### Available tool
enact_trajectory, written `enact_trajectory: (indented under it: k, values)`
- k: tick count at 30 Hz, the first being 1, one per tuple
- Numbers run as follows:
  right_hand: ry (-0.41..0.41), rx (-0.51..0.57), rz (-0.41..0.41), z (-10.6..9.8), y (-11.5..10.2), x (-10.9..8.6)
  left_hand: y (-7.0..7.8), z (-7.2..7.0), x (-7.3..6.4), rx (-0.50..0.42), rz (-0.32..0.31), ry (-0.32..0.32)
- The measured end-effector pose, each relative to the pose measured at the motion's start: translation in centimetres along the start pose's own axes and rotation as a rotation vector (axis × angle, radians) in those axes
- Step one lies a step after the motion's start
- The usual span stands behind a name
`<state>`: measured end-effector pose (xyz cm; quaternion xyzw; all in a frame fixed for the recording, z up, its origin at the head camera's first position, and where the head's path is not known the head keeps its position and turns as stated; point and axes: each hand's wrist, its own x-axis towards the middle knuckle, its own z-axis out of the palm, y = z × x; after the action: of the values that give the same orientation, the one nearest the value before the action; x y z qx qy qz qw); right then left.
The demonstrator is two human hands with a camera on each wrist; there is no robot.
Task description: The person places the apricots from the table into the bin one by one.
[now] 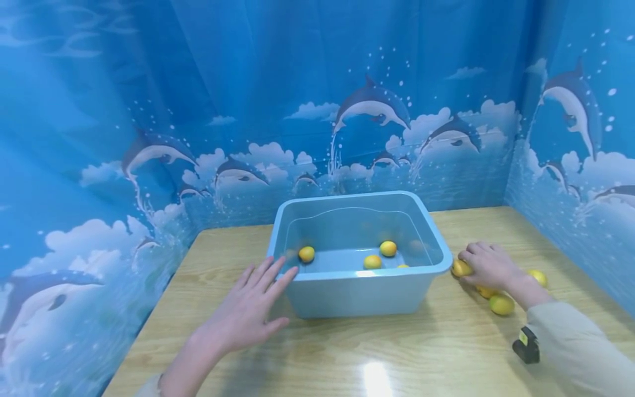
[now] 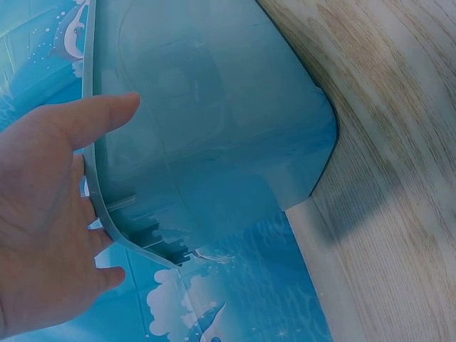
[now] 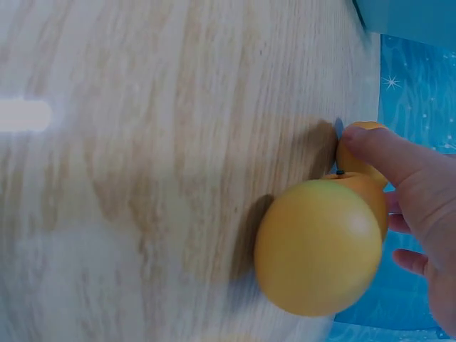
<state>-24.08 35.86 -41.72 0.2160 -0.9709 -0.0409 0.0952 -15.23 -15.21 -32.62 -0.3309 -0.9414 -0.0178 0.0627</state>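
Observation:
My left hand (image 1: 243, 314) is spread with straight fingers at the near left corner of a light blue plastic bin (image 1: 354, 298). In the left wrist view, its thumb overlaps the bin wall (image 2: 206, 114) and the other fingers lie beyond the rim. To the right of the bin, my right hand (image 1: 488, 267) grips a yellow-orange fruit (image 1: 461, 268) low over the table, thumb on its near side. Under and beside that wrist lie more such fruits: a greenish-yellow one (image 1: 502, 304), an orange one (image 1: 486, 291) partly hidden, and a yellow one (image 1: 538, 277).
Inside the bin are several similar fruits, one at the left (image 1: 306, 254) and others at the right (image 1: 388, 248). The wooden table (image 1: 317, 358) ends at blue dolphin curtains (image 1: 278, 110) behind and at both sides. A black device (image 1: 527, 345) sits at my right sleeve.

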Motion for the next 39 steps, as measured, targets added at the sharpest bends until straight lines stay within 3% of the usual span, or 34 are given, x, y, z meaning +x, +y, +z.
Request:
enact_trajectory:
  k: [12,23,30,39]
  values:
    - [0.024,0.047,0.017,-0.4,0.4,0.2,-0.1,-0.1,0.1,-0.005,0.012,0.015]
    - [0.06,0.089,0.019,-2.2,0.8,0.5,-0.1,-0.6,0.1,-0.02,0.006,-0.029]
    - [0.133,0.007,-0.051,-4.2,1.5,1.1,-0.1,-0.6,0.0,-0.013,0.002,-0.038]
    - [0.142,-0.045,-0.065,-6.6,2.1,1.7,-0.1,-0.5,0.1,-0.001,-0.002,-0.04]
